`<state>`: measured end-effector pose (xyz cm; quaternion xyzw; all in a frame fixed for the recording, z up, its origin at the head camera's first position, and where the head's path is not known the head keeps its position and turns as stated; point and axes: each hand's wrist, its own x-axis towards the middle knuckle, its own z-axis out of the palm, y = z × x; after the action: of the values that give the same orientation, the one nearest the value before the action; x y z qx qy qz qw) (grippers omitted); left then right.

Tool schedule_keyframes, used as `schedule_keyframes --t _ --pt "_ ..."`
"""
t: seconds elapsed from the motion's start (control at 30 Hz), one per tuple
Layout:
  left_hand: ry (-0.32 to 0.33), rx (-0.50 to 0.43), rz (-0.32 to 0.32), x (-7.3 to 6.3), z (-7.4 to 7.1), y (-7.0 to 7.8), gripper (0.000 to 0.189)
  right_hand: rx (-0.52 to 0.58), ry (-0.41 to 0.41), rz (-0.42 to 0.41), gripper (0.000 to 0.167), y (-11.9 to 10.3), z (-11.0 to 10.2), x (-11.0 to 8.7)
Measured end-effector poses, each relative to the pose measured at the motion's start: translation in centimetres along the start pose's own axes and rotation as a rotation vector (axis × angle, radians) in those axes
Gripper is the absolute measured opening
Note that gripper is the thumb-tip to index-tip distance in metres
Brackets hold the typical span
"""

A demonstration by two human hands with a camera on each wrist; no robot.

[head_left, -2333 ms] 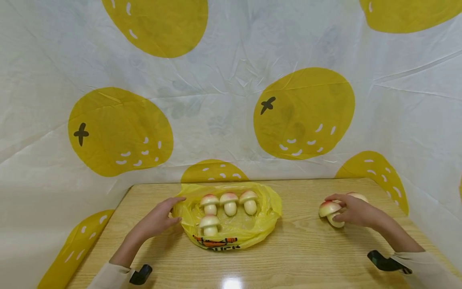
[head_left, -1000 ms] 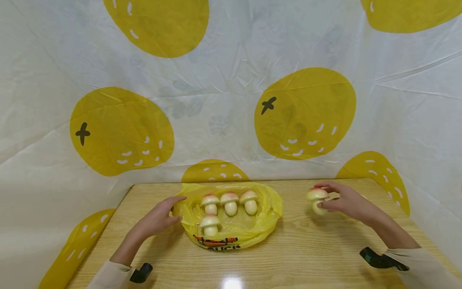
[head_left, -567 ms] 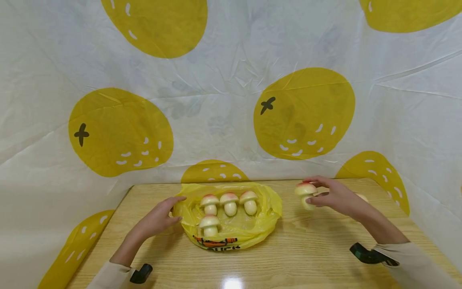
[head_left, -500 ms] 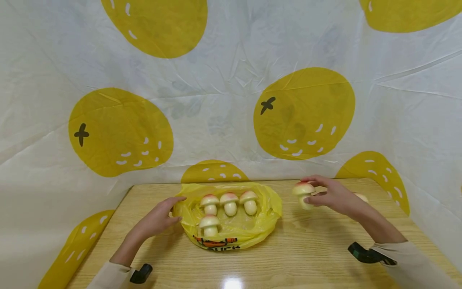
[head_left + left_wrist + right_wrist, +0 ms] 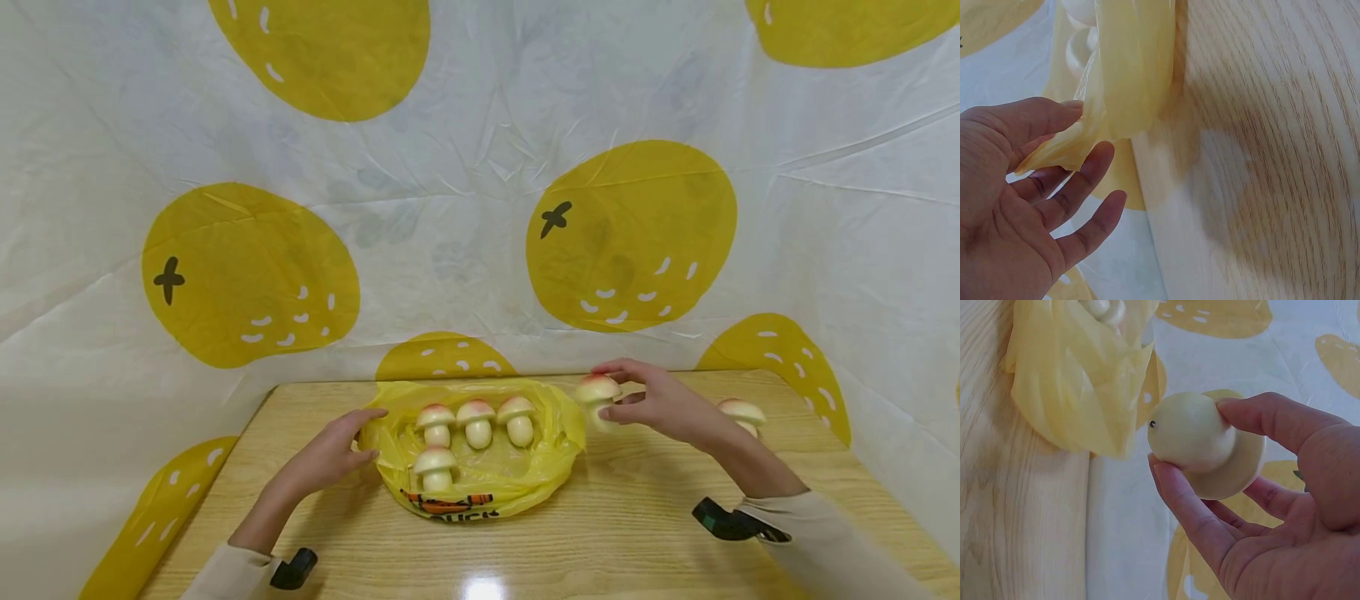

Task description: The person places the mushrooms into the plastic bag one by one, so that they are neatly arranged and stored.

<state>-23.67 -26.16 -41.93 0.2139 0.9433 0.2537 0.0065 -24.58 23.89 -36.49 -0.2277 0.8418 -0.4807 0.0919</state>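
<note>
A yellow plastic bag [image 5: 551,483] lies spread wide on the table, several cream toy mushrooms [image 5: 477,421] with reddish caps inside it. At the bag's left side my left hand [image 5: 326,450] holds its edge; the left wrist view has the thin plastic [image 5: 1060,147] passing between thumb and fingers. My right hand [image 5: 671,408] grips another toy mushroom [image 5: 597,390] just off the bag's right rim. Seen from the right wrist, thumb and fingers clasp this mushroom [image 5: 1191,434] around its pale stem, cap turned away, a small dark mark on the stem end.
One more toy mushroom [image 5: 742,411] lies on the wooden table [image 5: 637,525] at the right, partly behind my right forearm. A white cloth [image 5: 450,275] printed with large yellow fruit hangs behind the table and along both sides.
My right hand has lifted a toy mushroom from the right of the table and carried it left to the bag's right rim. The left hand has stayed at the bag's left edge.
</note>
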Motion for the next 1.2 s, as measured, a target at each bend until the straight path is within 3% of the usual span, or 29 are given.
schedule_keyframes --t 0.83,1.2 --pt "-0.013 0.014 0.003 0.0 -0.3 0.3 0.061 0.074 -0.077 -0.059 0.054 -2.7 4.6 3.8" --pt "-0.008 0.010 0.001 0.1 -0.1 0.0 0.060 0.073 -0.084 -0.025 0.054 -3.0 7.0 5.1"
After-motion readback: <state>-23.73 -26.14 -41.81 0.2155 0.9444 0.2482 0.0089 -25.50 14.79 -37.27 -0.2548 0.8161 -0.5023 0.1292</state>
